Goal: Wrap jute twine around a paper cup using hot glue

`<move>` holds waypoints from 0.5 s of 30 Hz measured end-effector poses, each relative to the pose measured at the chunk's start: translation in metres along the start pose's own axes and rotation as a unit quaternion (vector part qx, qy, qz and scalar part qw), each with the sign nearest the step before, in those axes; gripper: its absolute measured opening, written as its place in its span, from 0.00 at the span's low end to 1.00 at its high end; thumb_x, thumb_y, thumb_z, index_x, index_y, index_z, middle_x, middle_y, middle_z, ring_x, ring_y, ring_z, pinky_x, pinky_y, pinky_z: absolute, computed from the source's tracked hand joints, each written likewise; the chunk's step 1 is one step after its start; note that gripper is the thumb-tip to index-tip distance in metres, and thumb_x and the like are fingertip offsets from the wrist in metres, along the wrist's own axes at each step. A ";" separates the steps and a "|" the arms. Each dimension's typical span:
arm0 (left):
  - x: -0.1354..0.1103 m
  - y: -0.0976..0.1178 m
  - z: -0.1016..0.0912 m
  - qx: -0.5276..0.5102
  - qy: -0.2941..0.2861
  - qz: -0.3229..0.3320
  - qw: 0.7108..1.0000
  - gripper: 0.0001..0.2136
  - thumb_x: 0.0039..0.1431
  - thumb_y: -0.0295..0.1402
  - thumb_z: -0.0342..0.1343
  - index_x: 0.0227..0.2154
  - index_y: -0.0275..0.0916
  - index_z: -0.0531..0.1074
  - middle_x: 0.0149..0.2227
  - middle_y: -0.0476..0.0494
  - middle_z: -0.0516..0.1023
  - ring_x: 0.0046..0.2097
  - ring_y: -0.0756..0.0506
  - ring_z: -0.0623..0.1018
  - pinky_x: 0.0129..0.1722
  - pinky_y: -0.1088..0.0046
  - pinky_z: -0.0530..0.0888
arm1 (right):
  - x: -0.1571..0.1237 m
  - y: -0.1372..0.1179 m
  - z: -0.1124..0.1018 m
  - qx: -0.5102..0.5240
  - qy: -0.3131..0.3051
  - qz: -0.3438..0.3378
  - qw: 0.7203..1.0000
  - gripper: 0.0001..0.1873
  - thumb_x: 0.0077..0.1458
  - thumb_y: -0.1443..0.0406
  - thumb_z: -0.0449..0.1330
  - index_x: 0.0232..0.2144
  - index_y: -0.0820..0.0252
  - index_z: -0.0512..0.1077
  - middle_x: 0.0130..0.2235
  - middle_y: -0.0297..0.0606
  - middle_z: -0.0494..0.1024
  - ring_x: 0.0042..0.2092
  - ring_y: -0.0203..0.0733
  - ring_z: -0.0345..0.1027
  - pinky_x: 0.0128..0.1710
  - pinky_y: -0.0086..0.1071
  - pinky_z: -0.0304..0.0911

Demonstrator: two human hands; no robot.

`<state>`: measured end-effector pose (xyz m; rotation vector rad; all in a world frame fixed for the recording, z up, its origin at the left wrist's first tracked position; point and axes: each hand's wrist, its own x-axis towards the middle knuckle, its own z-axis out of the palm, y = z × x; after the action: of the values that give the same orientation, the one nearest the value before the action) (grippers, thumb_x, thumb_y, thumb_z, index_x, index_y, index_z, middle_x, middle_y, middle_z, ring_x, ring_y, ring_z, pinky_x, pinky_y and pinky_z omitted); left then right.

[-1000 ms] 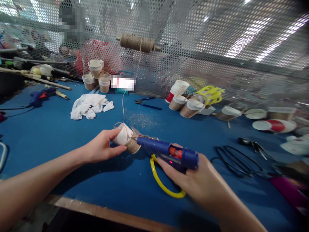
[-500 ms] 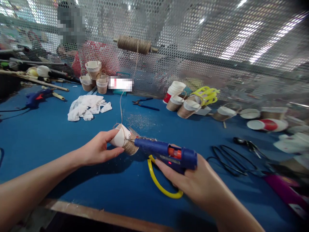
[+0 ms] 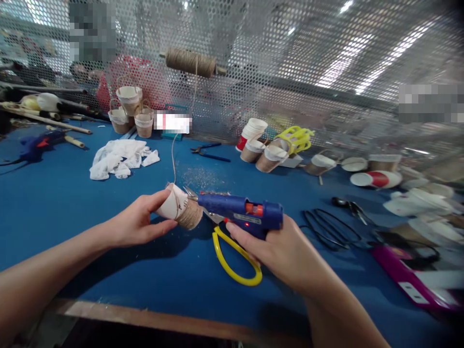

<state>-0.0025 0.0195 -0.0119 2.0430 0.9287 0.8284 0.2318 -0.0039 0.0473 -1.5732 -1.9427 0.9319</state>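
My left hand (image 3: 143, 220) grips a white paper cup (image 3: 168, 205) tilted on its side above the table, thumb and fingers around one end. Twine (image 3: 191, 215) is wound around its other end, and a loose strand (image 3: 173, 162) runs up from it to the spool (image 3: 190, 62). My right hand (image 3: 270, 246) is closed around a blue glue gun (image 3: 232, 208) with a lit red light; its tip is by the cup's upper right side. Scissors with yellow handles (image 3: 237, 278) hang below the gun, apparently in the same hand, partly hidden, blades beside the cup.
A blue table (image 3: 145, 275) has pliers (image 3: 210, 152), white cloth (image 3: 119, 157) and another glue gun (image 3: 41, 145). Twine-wrapped cups (image 3: 121, 121) stand at back left, more (image 3: 273, 157) at right. A black cable (image 3: 329, 229) and purple power strip (image 3: 402, 278) lie right. A perforated screen (image 3: 290, 72) stands behind.
The glue gun's tip has moved up and off the cup's printed side. The cup has turned a little, showing more wound twine. The whole view has shifted slightly.
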 end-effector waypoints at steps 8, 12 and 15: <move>0.000 -0.001 0.002 -0.024 0.013 -0.008 1.000 0.15 0.54 0.31 0.53 0.45 0.35 0.64 0.40 0.41 0.74 0.38 0.46 0.73 0.40 0.72 0.71 | 0.000 0.002 0.000 -0.004 -0.004 -0.007 1.000 0.10 0.48 0.60 0.57 0.19 0.58 0.65 0.12 0.25 0.62 0.15 0.31 0.53 0.14 0.26 0.54; 0.001 -0.001 0.002 -0.031 0.016 -0.019 0.999 0.15 0.53 0.31 0.53 0.44 0.34 0.65 0.39 0.41 0.74 0.37 0.46 0.73 0.38 0.72 0.71 | 0.000 0.002 0.000 -0.010 0.006 -0.006 1.000 0.09 0.47 0.61 0.57 0.20 0.58 0.66 0.14 0.27 0.64 0.16 0.32 0.55 0.17 0.26 0.57; 0.003 -0.001 0.002 -0.047 0.016 -0.017 0.999 0.16 0.53 0.31 0.53 0.45 0.34 0.64 0.40 0.41 0.73 0.38 0.47 0.73 0.39 0.72 0.71 | -0.001 0.003 0.004 -0.027 0.006 -0.021 0.999 0.08 0.46 0.61 0.57 0.21 0.58 0.68 0.18 0.29 0.68 0.20 0.34 0.60 0.20 0.27 0.60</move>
<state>0.0000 0.0214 -0.0132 1.9325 0.9232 0.8724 0.2315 -0.0057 0.0425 -1.5579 -2.0014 0.8572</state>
